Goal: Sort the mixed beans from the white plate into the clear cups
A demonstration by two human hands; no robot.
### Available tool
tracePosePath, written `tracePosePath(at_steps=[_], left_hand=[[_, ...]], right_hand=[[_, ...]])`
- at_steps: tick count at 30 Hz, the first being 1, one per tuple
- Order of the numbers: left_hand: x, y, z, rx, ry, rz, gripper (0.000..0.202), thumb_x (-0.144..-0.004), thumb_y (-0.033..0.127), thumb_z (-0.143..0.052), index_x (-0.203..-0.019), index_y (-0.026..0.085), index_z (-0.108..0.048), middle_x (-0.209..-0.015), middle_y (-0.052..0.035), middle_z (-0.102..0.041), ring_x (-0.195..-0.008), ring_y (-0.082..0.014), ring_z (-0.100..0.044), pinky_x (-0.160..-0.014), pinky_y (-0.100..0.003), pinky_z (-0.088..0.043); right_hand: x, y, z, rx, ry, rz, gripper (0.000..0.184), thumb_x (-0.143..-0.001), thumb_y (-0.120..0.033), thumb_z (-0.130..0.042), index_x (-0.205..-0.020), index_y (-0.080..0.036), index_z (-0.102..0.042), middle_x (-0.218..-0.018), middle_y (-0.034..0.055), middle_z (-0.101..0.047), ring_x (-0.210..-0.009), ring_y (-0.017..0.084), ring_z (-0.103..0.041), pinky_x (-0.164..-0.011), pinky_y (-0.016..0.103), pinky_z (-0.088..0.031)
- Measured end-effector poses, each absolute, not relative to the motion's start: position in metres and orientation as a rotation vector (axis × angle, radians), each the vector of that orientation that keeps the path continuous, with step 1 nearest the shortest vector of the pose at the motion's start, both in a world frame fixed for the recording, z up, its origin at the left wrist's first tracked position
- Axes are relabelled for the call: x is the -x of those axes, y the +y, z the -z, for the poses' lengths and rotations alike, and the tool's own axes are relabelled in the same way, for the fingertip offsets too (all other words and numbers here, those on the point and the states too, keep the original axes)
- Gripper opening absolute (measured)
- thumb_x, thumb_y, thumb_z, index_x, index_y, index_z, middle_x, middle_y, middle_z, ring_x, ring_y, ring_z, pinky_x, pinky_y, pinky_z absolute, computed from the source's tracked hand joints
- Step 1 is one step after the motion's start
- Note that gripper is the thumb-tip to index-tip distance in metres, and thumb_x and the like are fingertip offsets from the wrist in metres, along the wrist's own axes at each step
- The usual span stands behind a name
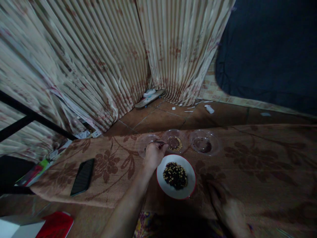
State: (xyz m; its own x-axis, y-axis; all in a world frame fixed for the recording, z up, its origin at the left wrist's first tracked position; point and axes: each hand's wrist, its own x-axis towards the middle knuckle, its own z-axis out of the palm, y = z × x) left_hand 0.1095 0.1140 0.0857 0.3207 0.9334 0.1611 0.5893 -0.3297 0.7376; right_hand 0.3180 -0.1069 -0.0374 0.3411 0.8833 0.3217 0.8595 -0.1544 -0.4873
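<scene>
My left hand [153, 154] is closed around thin tweezers [160, 143], whose tip reaches toward the middle clear bowl [174, 143] holding a few pale beans. A white plate [176, 176] with mixed dark and pale beans sits just right of that hand. An empty-looking clear bowl [146, 142] lies under the hand, and a third clear bowl [204, 142] with dark contents stands to the right. My right hand [226, 205] rests low on the brown floral mat [260, 165], blurred, and its fingers are not distinct.
A black phone [83, 177] lies on the mat at left. A red booklet [56, 224] and a white box [18, 226] sit on the floor at lower left. Striped curtains [104, 59] hang behind, with a sandal [150, 96] at their foot.
</scene>
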Motion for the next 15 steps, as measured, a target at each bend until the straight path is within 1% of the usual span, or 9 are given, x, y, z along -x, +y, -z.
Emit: tracePosePath(at_steps=[5,7,8,11,13,15], left_hand=[[-0.116,0.121,-0.079,-2.09,1.444,-0.725,0.013,-0.088,0.022,-0.066,-0.085,0.02,-0.079,-0.101,-0.0055,-0.079,-0.094,-0.0193,-0.073,-0.088,-0.03,-0.054],[-0.106,0.111,-0.077,-2.082,1.4,-0.745,0.014,-0.088,0.022,-0.066,-0.084,0.021,-0.078,-0.1,-0.0048,-0.079,-0.091,-0.0184,-0.073,-0.085,-0.029,-0.055],[-0.1,0.104,-0.078,-2.068,1.371,-0.756,0.014,-0.088,0.024,-0.065,-0.084,0.022,-0.078,-0.099,-0.0043,-0.079,-0.087,-0.0178,-0.073,-0.081,-0.028,-0.056],[-0.08,0.082,-0.081,-2.027,1.23,-0.773,0.015,-0.089,0.027,-0.064,-0.096,0.023,-0.078,-0.099,-0.0034,-0.079,-0.083,-0.0166,-0.073,-0.075,-0.025,-0.056],[-0.071,0.069,-0.083,-2.013,1.213,-0.769,0.015,-0.09,0.028,-0.064,-0.094,0.023,-0.078,-0.096,-0.0033,-0.078,-0.082,-0.0166,-0.073,-0.073,-0.025,-0.056],[-0.065,0.059,-0.084,-1.993,1.234,-0.771,0.016,-0.091,0.029,-0.063,-0.094,0.023,-0.077,-0.095,-0.003,-0.078,-0.082,-0.0169,-0.073,-0.073,-0.025,-0.056]], right_hand=[[-0.316,-0.106,0.036,2.034,-1.502,-0.035,0.033,-0.1,-0.036,-0.04,-0.108,-0.025,-0.07,-0.108,0.0052,-0.076,-0.082,0.019,-0.076,-0.07,0.028,-0.061],[-0.316,-0.106,0.034,2.039,-1.505,-0.029,0.032,-0.099,-0.036,-0.041,-0.108,-0.026,-0.07,-0.107,0.0049,-0.077,-0.083,0.019,-0.076,-0.069,0.028,-0.061],[-0.316,-0.106,0.033,2.043,-1.502,-0.024,0.032,-0.099,-0.036,-0.042,-0.108,-0.026,-0.071,-0.107,0.0047,-0.076,-0.083,0.019,-0.076,-0.069,0.027,-0.061],[-0.316,-0.106,0.033,2.044,-1.513,-0.007,0.032,-0.099,-0.035,-0.041,-0.106,-0.026,-0.071,-0.107,0.004,-0.076,-0.081,0.019,-0.076,-0.066,0.026,-0.059],[-0.317,-0.106,0.033,2.05,-1.524,0.008,0.033,-0.1,-0.035,-0.04,-0.106,-0.026,-0.071,-0.108,0.004,-0.076,-0.079,0.019,-0.076,-0.064,0.026,-0.059],[-0.317,-0.107,0.033,2.047,-1.529,0.023,0.034,-0.101,-0.036,-0.039,-0.106,-0.026,-0.071,-0.109,0.0045,-0.076,-0.079,0.019,-0.076,-0.063,0.026,-0.058]])
